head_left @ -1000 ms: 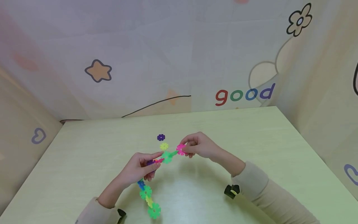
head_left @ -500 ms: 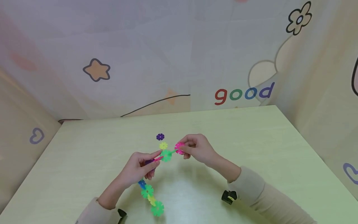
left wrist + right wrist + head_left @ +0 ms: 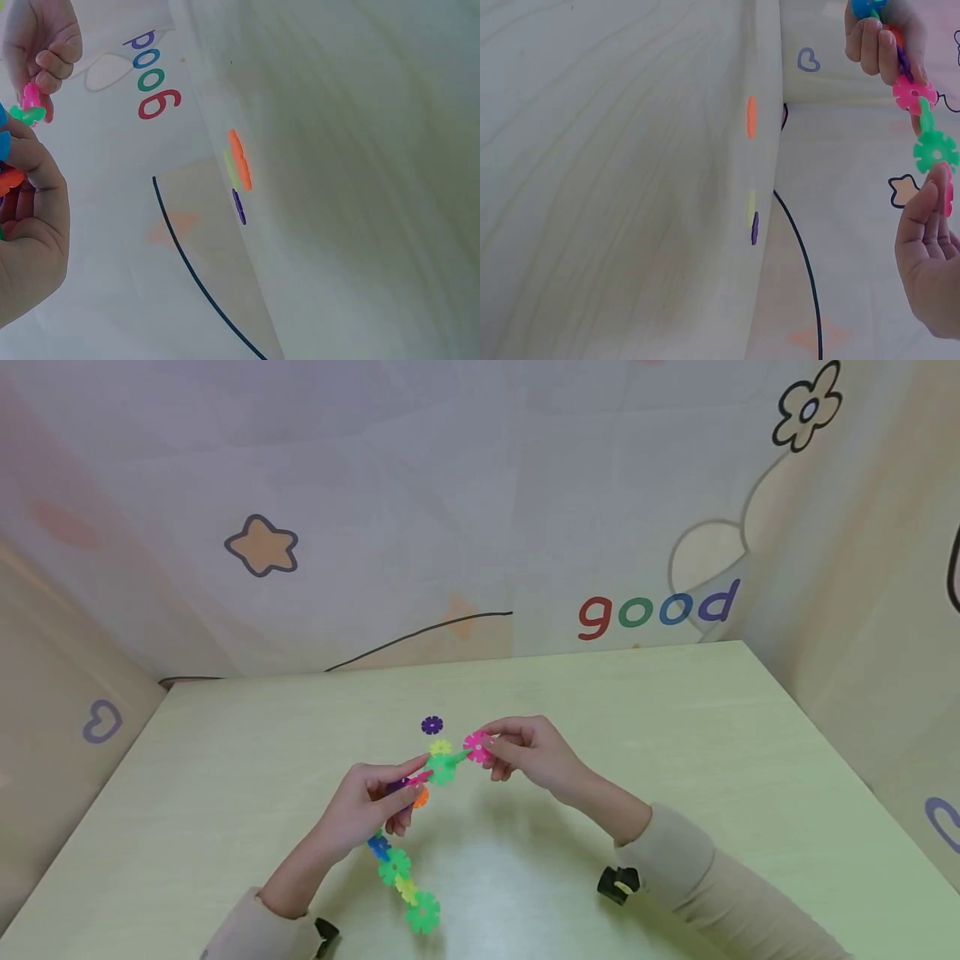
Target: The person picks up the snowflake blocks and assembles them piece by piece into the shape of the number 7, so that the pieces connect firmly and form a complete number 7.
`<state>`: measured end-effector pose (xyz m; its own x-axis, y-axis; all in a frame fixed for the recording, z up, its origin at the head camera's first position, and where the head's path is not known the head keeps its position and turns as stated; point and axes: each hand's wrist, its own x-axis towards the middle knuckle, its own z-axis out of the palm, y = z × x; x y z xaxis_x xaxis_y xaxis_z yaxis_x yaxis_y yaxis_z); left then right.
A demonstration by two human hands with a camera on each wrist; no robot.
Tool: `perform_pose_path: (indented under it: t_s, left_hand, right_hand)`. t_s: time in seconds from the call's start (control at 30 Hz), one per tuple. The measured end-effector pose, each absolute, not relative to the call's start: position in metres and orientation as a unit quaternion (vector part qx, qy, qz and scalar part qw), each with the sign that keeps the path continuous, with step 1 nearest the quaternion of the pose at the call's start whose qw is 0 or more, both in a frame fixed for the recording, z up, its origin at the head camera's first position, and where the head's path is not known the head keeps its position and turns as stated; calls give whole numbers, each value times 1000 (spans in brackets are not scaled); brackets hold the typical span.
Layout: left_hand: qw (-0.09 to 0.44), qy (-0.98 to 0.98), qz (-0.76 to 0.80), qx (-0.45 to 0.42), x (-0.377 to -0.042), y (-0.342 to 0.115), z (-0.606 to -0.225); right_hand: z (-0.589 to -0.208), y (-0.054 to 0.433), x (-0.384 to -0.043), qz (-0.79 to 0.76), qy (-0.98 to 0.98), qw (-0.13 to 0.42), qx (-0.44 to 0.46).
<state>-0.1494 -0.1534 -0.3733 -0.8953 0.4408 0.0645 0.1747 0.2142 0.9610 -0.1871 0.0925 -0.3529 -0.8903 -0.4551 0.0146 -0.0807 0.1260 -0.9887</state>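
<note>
My left hand (image 3: 360, 806) pinches a chain of linked plastic snowflake discs, near a pink disc (image 3: 913, 95). From below that hand hangs the chain's tail, with a blue disc (image 3: 380, 847), a green disc (image 3: 395, 866), a yellow one (image 3: 407, 889) and a green end disc (image 3: 423, 912). Past the left fingertips, two green discs (image 3: 441, 769) reach toward my right hand (image 3: 536, 752). Between thumb and fingers the right hand pinches another pink disc (image 3: 476, 746), its edge against the outer green disc. The left fingers hide part of the chain's middle.
On the pale table (image 3: 637, 718) lie a purple disc (image 3: 432, 725), a yellow disc (image 3: 441, 747) and an orange disc (image 3: 751, 117). A printed cloth wall (image 3: 405, 527) rises behind the table, with more cloth at both sides.
Both hands have risen slightly in the head view, and the chain's tail has swung a little up and right. The right hand's pink disc has moved slightly up and left. An orange disc shows more beneath the left thumb.
</note>
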Motion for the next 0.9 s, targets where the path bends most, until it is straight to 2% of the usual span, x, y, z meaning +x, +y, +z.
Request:
perform_pose_path:
  t_s: [0.57,0.9]
  left_hand:
    - [71,772,606,176,-149,-179,-370]
    - [68,775,612,143,-155,-198,-372]
  right_hand:
    - [-363,90,-193,-616,756,163,-149]
    - [-384,71,-200,-556,789,185,-185]
